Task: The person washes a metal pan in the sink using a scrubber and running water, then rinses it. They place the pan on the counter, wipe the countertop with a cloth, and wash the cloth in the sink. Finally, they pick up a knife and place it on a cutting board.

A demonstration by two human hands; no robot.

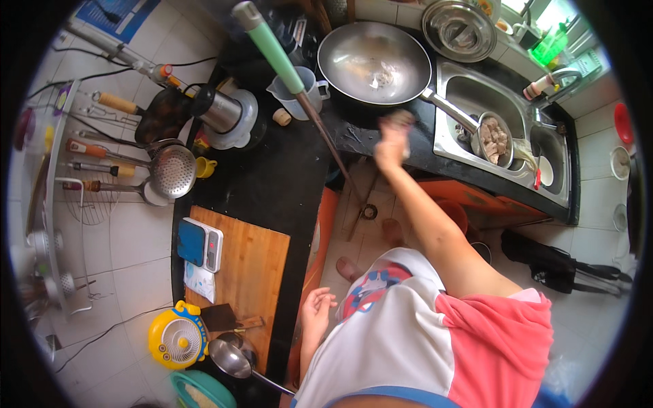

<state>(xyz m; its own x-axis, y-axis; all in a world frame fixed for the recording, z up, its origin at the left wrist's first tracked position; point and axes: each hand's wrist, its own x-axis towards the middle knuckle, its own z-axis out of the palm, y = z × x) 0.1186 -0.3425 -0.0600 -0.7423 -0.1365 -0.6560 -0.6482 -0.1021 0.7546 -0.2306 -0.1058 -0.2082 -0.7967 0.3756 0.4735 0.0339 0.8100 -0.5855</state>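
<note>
My right hand reaches over the black countertop just in front of a steel wok. It grips a blurred, crumpled brownish cloth, pressed near the counter's front edge; motion blur hides its exact shape. Water streaks show on the counter left of that hand. My left hand hangs by my waist, fingers loosely apart with nothing in them. The wok's long handle points right over the sink, where a metal bowl holds pale chunks of meat.
A green-and-brown pole leans beside a plastic measuring jug. On the left counter are a blender, a wooden cutting board, a kitchen scale, a cleaver and a yellow fan. Ladles and a skimmer hang on the wall.
</note>
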